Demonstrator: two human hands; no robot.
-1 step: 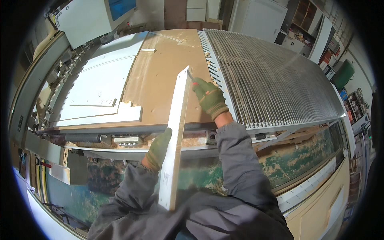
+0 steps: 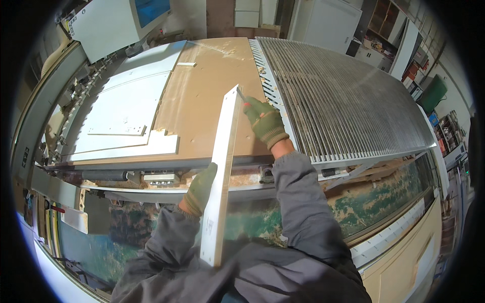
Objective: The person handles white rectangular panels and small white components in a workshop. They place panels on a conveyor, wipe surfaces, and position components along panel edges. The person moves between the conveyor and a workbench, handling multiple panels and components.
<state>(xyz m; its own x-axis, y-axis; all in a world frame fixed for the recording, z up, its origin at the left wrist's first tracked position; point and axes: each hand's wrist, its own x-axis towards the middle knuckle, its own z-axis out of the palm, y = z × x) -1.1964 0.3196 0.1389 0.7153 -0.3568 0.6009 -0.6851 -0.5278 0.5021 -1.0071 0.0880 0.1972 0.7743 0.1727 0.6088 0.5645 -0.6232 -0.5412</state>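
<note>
A long, narrow white board (image 2: 220, 182) with a raw brown edge slants away from my body, its far end over the machine bed. My left hand (image 2: 201, 189), in a green glove, is closed around the board's left side near its middle; the fingertips are hidden behind it. In my gloved right hand (image 2: 265, 121) is a slim tool with a grey metal blade (image 2: 241, 95) and a bit of red at the grip. Its blade lies against the right edge of the board's far end. Small holes show near both ends of the board.
Large white cut panels (image 2: 118, 96) lie at left on the brown bed board (image 2: 212, 76). A slatted grey roller table (image 2: 348, 91) stands to the right. A white control cabinet (image 2: 106, 30) is at the upper left. Wood dust covers the rail (image 2: 242, 178) in front of me.
</note>
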